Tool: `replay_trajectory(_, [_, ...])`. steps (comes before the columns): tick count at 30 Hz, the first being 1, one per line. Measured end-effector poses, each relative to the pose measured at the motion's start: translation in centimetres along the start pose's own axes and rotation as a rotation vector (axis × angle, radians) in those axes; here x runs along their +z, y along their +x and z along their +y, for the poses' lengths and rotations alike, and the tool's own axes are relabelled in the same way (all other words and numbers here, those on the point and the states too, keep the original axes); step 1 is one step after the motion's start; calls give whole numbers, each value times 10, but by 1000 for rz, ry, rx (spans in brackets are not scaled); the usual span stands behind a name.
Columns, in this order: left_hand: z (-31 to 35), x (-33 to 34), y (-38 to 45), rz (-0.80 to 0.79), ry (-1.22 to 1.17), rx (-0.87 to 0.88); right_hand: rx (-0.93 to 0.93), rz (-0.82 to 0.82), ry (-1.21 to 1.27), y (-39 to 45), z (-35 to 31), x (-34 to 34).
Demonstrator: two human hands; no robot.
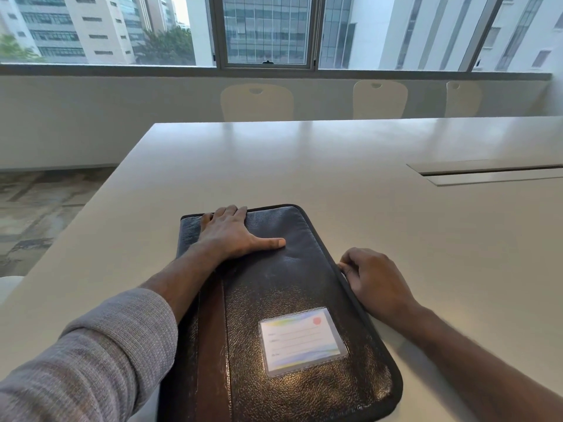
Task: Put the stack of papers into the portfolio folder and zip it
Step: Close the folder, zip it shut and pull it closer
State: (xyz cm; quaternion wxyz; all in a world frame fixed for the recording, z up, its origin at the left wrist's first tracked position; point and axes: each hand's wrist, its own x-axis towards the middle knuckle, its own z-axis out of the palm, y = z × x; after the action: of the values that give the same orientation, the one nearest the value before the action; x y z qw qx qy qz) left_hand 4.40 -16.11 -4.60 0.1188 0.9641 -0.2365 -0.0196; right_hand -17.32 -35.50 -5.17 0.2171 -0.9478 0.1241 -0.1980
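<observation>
A black portfolio folder (292,300) lies closed and flat on a pale, smooth table (335,166), near the edge closest to the viewer. No stack of papers is visible anywhere, so the papers are most likely already inside; that cannot be confirmed from this view.

The left hand (231,233) lies flat on the far left part of the cover, palm down, fingers straight and reaching to the far edge, thumb spread out to the right. Its grip is apart: it presses the folder down and holds nothing. A grey ribbed knit sleeve (91,360) covers that forearm.

The right hand (374,278) sits against the folder's right edge, about halfway along it. Its fingers are curled and its fingertips are together at the zip track, apparently pinching the zip pull, though the pull itself is too small to make out.

The step in hand looks like the zipping. The next move probably calls for drawing the pull steadily along the edge and round the rounded corner, while the left hand keeps the cover from sliding or lifting.

The folder is grainy, leather-like and glossy, rectangular with rounded corners. A brown strip (213,345) runs along its left side. A clear plastic window holding a pale name card (301,341) sits on the cover.
</observation>
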Motion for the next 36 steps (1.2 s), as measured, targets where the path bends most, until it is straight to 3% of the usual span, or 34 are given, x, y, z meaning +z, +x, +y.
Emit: replay_trajectory(36, [-1,0,2,15,-10,31,38,53,79,128,6,46])
